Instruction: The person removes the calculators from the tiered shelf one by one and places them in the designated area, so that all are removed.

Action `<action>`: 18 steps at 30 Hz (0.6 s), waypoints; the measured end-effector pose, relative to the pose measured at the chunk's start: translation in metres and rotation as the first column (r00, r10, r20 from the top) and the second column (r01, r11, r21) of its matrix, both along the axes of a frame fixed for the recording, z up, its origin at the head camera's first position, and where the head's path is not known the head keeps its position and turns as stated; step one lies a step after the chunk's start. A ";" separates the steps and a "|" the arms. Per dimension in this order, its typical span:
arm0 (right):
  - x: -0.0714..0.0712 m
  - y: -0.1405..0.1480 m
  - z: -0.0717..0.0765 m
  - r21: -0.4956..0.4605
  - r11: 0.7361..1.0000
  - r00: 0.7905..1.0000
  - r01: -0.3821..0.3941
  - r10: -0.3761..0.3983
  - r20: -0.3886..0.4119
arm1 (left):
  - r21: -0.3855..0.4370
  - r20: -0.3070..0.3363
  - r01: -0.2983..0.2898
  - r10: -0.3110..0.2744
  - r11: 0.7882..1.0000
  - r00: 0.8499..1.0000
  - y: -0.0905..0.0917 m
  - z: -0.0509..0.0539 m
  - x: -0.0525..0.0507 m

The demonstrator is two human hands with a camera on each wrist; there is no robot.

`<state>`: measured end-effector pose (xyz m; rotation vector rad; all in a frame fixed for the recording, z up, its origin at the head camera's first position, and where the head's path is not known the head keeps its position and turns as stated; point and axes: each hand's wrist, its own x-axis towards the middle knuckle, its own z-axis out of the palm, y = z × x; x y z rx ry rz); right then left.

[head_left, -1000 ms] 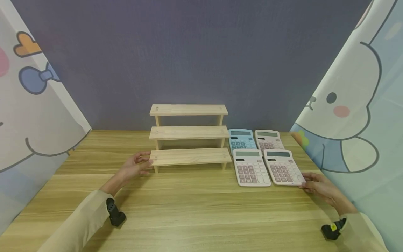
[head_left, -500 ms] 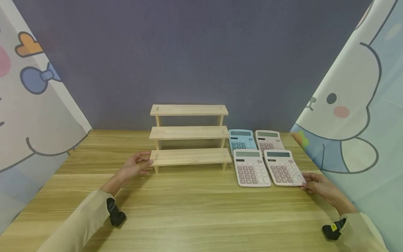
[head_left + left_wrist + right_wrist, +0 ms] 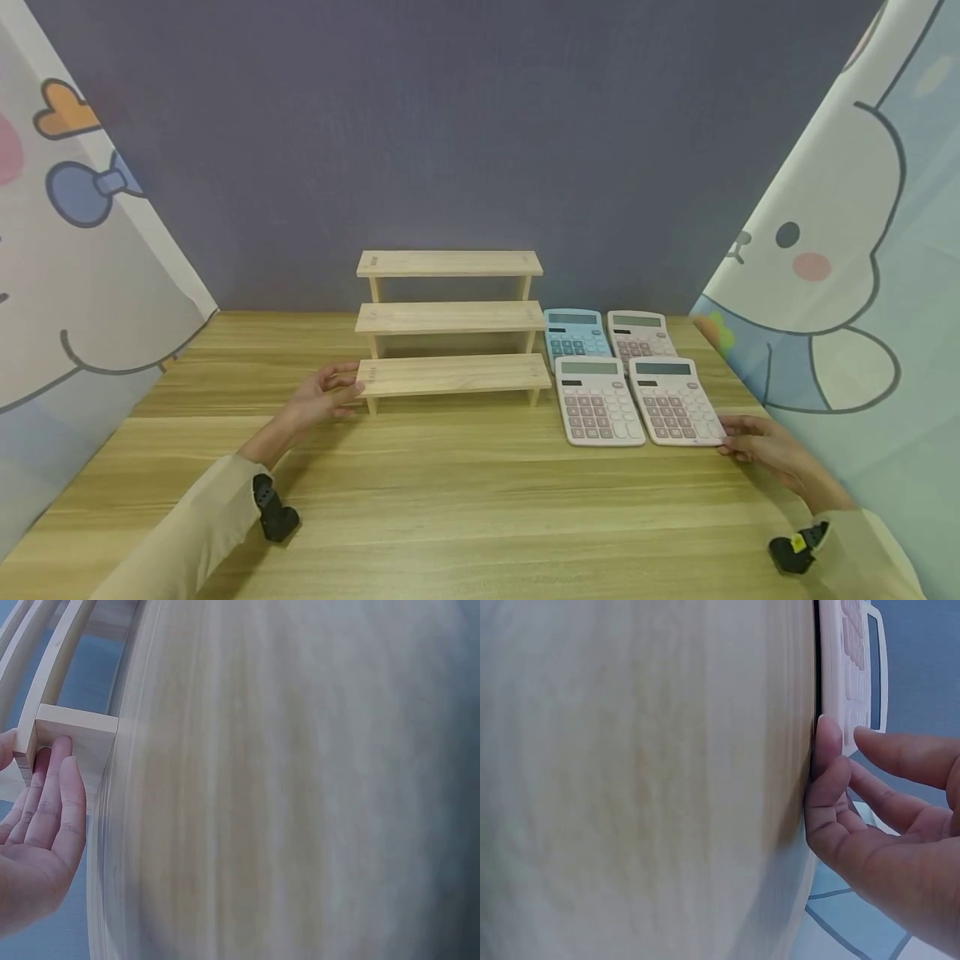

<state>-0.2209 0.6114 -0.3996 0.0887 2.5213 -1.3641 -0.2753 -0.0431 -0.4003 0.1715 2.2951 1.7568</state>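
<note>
A pale wooden three-tier shelf [image 3: 453, 375] stands in the middle of the table. At its left end my left hand [image 3: 326, 396] grips the lowest board, thumb on the board's end and fingers below it against the side panel [image 3: 94, 750]. To the shelf's right, several calculators lie in two rows. The front right one, a pink-white calculator [image 3: 675, 400], has its near right corner pinched by my right hand [image 3: 761, 450]. In the right wrist view a fingertip [image 3: 828, 739] sits at that calculator's lower edge and the thumb is over its face.
Beside the held calculator lies another pink-white calculator [image 3: 598, 400]. Behind are a blue calculator [image 3: 573, 329] and one more pale calculator [image 3: 639, 333], both partly covered. A dark panel [image 3: 450, 133] closes the back. Printed cloth walls [image 3: 825, 367] flank the wood-grain table [image 3: 480, 500].
My right hand and the corner of the front right calculator have shifted very slightly toward the near side. My left hand and the shelf keep their places.
</note>
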 end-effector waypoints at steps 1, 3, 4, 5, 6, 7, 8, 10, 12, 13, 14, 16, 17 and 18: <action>0.000 0.000 0.000 -0.002 1.000 1.000 0.006 -0.006 0.003 | 0.001 0.000 0.001 -0.001 1.000 1.000 0.000 0.000 0.000; 0.001 0.000 0.000 0.003 1.000 1.000 0.004 -0.004 0.003 | 0.002 -0.004 0.007 -0.007 1.000 1.000 0.000 0.000 0.000; 0.001 0.000 0.000 0.005 1.000 1.000 0.008 -0.008 0.005 | 0.002 -0.004 0.008 -0.008 1.000 1.000 0.000 0.000 0.000; 0.001 0.000 0.001 0.007 1.000 1.000 0.014 -0.014 0.006 | 0.002 -0.005 0.009 -0.009 1.000 1.000 0.001 0.000 0.000; 0.001 0.000 0.001 0.008 1.000 1.000 0.016 -0.016 0.006 | 0.001 -0.005 0.011 -0.011 1.000 1.000 0.001 0.000 0.000; 0.001 0.000 0.001 0.007 1.000 1.000 0.017 -0.017 0.006 | 0.001 -0.005 0.011 -0.011 1.000 1.000 0.001 0.000 0.000; 0.002 0.000 0.002 0.005 1.000 1.000 0.018 -0.018 0.005 | -0.001 -0.007 0.013 -0.013 1.000 1.000 0.001 0.000 0.000; 0.002 0.000 0.003 -0.004 1.000 1.000 0.017 -0.017 -0.001 | -0.003 -0.003 0.008 -0.008 1.000 1.000 0.002 0.001 0.000; 0.002 0.000 0.003 -0.023 1.000 1.000 0.017 -0.017 -0.008 | -0.010 -0.008 0.011 -0.011 1.000 1.000 0.002 0.001 0.001; 0.002 0.000 0.004 -0.032 0.999 1.000 0.014 -0.014 -0.012 | -0.015 -0.010 0.008 -0.008 1.000 1.000 0.002 0.001 0.000; 0.002 0.000 0.004 -0.036 0.999 1.000 0.012 -0.013 -0.015 | -0.020 -0.010 0.008 -0.008 1.000 1.000 0.002 0.002 0.000; 0.002 0.000 0.006 -0.035 0.999 1.000 0.009 -0.010 -0.024 | -0.030 -0.008 0.003 -0.004 1.000 1.000 0.002 0.002 0.000; 0.002 -0.001 0.006 -0.028 1.000 0.999 0.008 -0.009 -0.031 | -0.034 -0.010 0.002 -0.002 0.999 1.000 0.002 0.002 0.001; 0.002 -0.002 0.008 -0.015 1.000 0.999 0.011 -0.011 -0.038 | -0.039 -0.012 0.003 -0.003 0.999 1.000 0.002 0.002 0.001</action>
